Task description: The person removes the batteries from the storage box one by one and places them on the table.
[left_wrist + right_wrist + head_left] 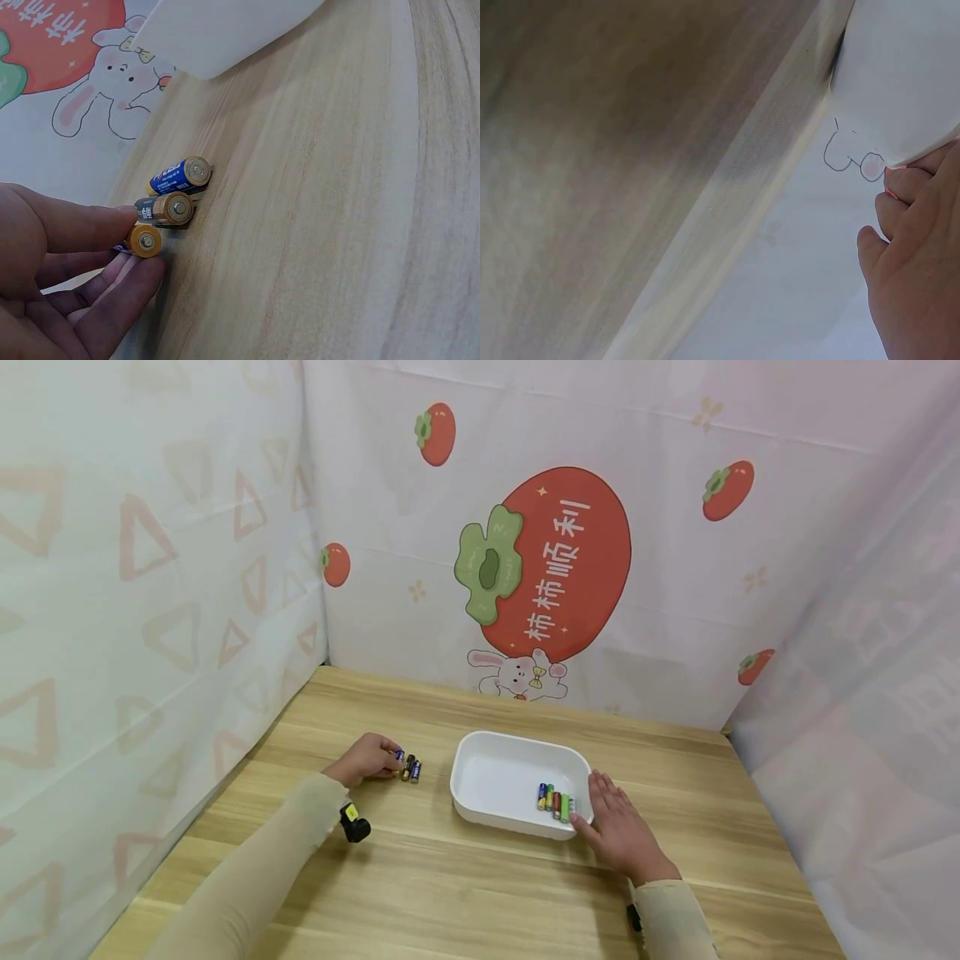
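In the head view, my left hand is at the left end of a short row of batteries. Its thumb and fingers pinch a blue battery with a gold end. Right beside it lie a black and copper battery and a blue battery. My right hand rests against the right side of a white tray, fingers extended along the rim and thumb at the near corner. Inside the tray, several batteries stand in a row by that thumb, among them a red one and a green one.
The wooden table runs back to a white cloth printed with persimmons and a rabbit. More cloth hangs along the left and right sides. A black wrist camera sits on the left sleeve.
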Tool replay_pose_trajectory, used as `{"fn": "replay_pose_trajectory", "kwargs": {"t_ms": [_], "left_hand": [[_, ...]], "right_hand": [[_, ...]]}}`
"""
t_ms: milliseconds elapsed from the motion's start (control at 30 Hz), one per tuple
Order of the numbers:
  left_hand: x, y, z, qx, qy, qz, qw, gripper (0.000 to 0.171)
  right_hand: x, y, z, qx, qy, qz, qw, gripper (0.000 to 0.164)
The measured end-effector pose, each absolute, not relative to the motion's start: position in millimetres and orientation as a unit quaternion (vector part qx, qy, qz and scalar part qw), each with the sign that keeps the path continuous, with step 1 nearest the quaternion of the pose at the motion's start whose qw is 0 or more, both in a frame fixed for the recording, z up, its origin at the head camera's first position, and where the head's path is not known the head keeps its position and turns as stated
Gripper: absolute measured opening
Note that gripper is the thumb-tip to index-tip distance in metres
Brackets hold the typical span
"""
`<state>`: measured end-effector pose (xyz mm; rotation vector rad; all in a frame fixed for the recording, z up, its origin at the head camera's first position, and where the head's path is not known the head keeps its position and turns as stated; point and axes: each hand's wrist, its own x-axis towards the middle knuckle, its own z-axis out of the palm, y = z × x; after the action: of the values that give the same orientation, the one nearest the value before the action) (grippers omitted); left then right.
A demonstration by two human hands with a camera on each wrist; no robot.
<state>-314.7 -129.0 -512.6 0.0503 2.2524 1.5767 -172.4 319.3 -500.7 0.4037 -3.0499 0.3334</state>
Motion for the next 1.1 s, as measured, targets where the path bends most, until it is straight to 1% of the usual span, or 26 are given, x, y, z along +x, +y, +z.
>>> {"fn": "replay_pose_trajectory", "kwargs": {"t_ms": [400, 733, 900, 1100], "left_hand": [[-315.6, -125.0, -509.8, -0.009, 0.846, 0.505, 0.168, 0.034], [-317.0, -123.2, -509.1, 0.007, 0.881, 0.448, 0.156, 0.032], [-319.4, -124.3, -511.3, 0.012, 0.887, 0.436, 0.154, 0.028], [-317.8, -124.3, -510.3, 0.013, 0.887, 0.435, 0.154, 0.029]], "right_hand": [[-171.9, 318.2, -498.9, 0.131, -0.985, 0.108, 0.023, 0.085], [-172.0, 319.5, -499.0, 0.139, -0.984, 0.107, 0.034, 0.084], [-172.7, 319.0, -499.1, 0.137, -0.984, 0.109, 0.032, 0.084], [-172.9, 319.0, -499.6, 0.137, -0.984, 0.107, 0.027, 0.085]]}}
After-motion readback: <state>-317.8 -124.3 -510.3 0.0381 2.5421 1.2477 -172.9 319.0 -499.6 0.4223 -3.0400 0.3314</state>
